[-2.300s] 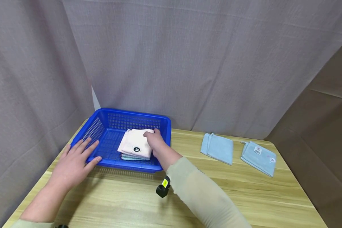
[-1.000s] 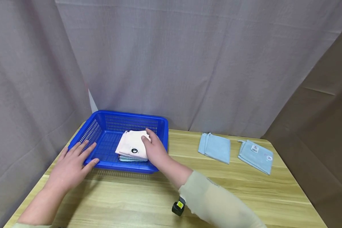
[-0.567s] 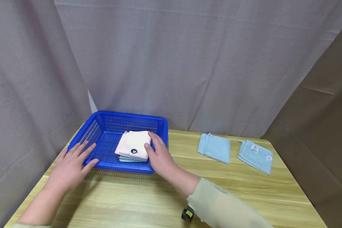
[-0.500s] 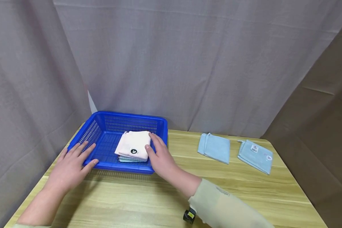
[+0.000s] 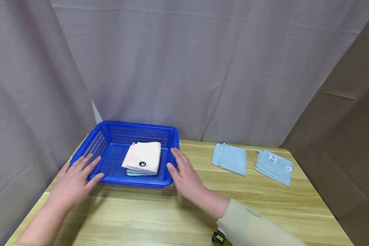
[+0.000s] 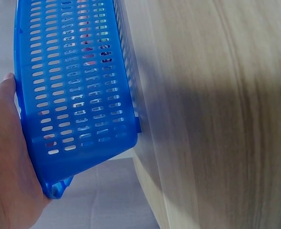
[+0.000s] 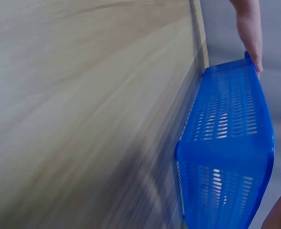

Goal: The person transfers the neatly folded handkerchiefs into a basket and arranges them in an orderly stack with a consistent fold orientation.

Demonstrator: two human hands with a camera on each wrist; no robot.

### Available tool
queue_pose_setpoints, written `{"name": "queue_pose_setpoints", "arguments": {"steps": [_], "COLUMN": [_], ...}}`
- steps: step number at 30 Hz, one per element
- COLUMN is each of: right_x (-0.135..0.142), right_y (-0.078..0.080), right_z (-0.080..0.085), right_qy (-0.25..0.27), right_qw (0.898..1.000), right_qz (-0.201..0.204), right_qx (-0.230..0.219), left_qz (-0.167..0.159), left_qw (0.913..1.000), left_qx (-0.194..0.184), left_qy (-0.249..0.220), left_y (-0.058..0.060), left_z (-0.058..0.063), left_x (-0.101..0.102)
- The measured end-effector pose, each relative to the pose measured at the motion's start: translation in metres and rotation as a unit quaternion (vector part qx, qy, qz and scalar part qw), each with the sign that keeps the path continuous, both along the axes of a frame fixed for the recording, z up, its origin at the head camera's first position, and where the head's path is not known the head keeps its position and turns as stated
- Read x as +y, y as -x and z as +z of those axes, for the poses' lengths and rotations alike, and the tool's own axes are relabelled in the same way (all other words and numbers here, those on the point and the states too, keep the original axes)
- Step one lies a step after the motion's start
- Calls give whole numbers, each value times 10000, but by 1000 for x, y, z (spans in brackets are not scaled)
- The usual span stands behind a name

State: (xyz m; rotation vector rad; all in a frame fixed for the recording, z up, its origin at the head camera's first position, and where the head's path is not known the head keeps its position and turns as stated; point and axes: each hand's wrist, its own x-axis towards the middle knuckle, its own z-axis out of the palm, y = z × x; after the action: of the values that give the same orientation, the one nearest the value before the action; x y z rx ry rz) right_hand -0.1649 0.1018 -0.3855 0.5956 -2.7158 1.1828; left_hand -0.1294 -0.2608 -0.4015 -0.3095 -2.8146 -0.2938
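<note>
A blue plastic basket (image 5: 138, 124) with slotted walls stands on the table. Inside, toward its right side, a folded pale pink towel (image 5: 145, 152) with a round dark emblem lies on top of a greenish folded towel (image 5: 139, 173). My left hand (image 5: 71, 186) rests on the basket's near left corner, fingers spread over the rim; in the left wrist view the left hand (image 6: 9, 157) lies along that rim. At the right rim is my right hand (image 5: 187, 176), fingers extended, holding nothing; whether it touches the rim I cannot tell.
Two folded light blue towels lie on the wooden table (image 5: 135, 218) to the right: one towel (image 5: 232, 159) nearer the basket, the other towel (image 5: 275, 167) with a barcode label. A grey curtain (image 5: 178, 68) hangs behind, and a brown partition (image 5: 341, 143) closes the right side.
My right hand has let go of the pink towel stack and drawn right to the basket's right rim. The towels stay in place. My left hand has stayed on the corner.
</note>
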Motion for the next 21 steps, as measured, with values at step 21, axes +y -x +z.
{"name": "queue_pose_setpoints", "arguments": {"steps": [21], "right_x": [58], "right_y": [-15], "right_z": [-23], "right_qy": [-1386], "right_qw": [9894], "right_qz": [2], "right_qx": [441], "left_qz": [-5], "left_qw": [10000], "left_qx": [-7], "left_qy": [29], "left_y": [1], "left_z": [-1], "left_x": [0]}}
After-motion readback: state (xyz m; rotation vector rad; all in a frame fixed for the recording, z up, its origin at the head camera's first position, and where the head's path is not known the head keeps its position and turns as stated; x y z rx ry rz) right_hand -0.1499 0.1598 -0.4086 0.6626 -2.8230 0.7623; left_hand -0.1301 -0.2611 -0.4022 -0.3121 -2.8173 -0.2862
